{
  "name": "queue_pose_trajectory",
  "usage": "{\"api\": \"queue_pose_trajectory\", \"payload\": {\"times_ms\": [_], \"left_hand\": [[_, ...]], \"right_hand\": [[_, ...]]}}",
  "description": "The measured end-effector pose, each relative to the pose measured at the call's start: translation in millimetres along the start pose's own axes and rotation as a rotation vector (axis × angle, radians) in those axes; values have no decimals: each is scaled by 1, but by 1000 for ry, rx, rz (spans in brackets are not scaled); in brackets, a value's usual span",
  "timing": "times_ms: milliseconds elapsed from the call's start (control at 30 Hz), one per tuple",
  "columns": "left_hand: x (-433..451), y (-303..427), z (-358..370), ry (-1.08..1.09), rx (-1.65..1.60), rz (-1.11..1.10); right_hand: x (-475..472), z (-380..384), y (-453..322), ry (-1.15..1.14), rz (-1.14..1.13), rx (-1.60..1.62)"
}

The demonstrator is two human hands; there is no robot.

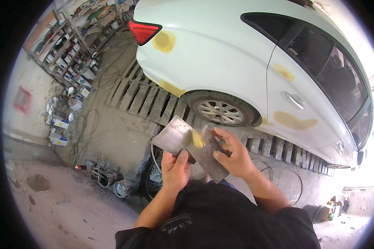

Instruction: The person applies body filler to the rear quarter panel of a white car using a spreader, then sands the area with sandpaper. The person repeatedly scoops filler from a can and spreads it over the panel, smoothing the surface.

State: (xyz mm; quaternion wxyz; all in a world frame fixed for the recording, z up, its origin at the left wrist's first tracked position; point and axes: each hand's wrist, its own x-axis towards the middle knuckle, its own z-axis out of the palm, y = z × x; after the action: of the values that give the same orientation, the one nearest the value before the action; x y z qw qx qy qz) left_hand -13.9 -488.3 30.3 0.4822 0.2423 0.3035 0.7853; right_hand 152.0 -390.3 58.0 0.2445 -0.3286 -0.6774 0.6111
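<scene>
My left hand (175, 169) grips a flat metal spreader plate (173, 135) by its lower edge, thumb on top. In my right hand (232, 152) is a second, darker metal plate (209, 162), held along its right side. A lump of yellow body filler (198, 139) sits where the two plates come together, near the top of the darker one. Beyond my hands stands a white car (212, 56). Yellow filler patches show below its tail light (164, 41), along the rear bumper (172, 88) and on the rear door (294, 120).
Slatted floor grating (143, 96) runs under the car. A hose (121, 132) crosses the concrete floor at left. Cans and boxes crowd a shelf rack (65, 59) by the wall. Dirty containers (104, 177) lie at lower left; a dark bucket (314, 213) stands at lower right.
</scene>
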Motion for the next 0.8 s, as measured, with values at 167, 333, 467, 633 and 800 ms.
{"api": "queue_pose_trajectory", "payload": {"times_ms": [167, 333, 467, 633, 800], "left_hand": [[-6, 18, -18, -40, 471, -237], [-12, 25, -19, -143, 698, -216], [-15, 30, -15, -146, 633, -213], [-19, 32, -7, -112, 528, -266], [-20, 26, -6, 16, 703, -193]], "right_hand": [[4, 5, -3, -21, -26, 24], [7, 12, 7, -6, -57, 248], [10, 18, 19, -5, -148, 297], [6, 27, 21, 61, -166, 100], [14, 27, 4, 131, -425, -382]]}}
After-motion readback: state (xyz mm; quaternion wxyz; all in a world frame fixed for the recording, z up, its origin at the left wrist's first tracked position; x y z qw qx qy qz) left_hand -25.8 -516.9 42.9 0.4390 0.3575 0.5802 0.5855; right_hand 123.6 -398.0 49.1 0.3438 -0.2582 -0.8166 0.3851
